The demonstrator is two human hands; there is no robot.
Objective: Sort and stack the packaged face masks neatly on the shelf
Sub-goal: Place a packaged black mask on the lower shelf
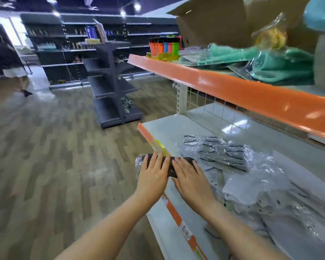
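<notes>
Both hands lie flat, palms down, side by side on a dark packaged mask (170, 167) at the front edge of the lower shelf (169, 128). The left hand (154, 173) covers the pack's left half, its fingers (158, 160) straight and slightly spread, the tips reaching the far edge of the pack. The right hand (190, 178) covers the right half, its fingers (180, 166) also straight and a little apart, pressing down rather than pinching. The pack's clear wrapper sticks out past the left fingers and overhangs the orange shelf strip (173, 209), which carries a yellow tag (158, 146) just beyond the left fingertips.

Right of the right fingers, a loose heap of grey packaged masks (270, 196) spreads along the shelf, wrappers crumpled and overlapping. Just beyond the right fingertips, a tidier pile of grey masks with black ear loops (219, 152) lies in shiny plastic.

Higher and farther, the upper shelf (232, 87) with an orange front holds teal packaged masks (270, 59), a rack of coloured lighters (164, 46), and an open cardboard box (223, 21).

Far to the left of the fingers, across the wooden floor (45, 156), stands a dark free-standing shelf unit (111, 87), with dark wall shelving behind it and a person (6, 59) walking at the far left.
</notes>
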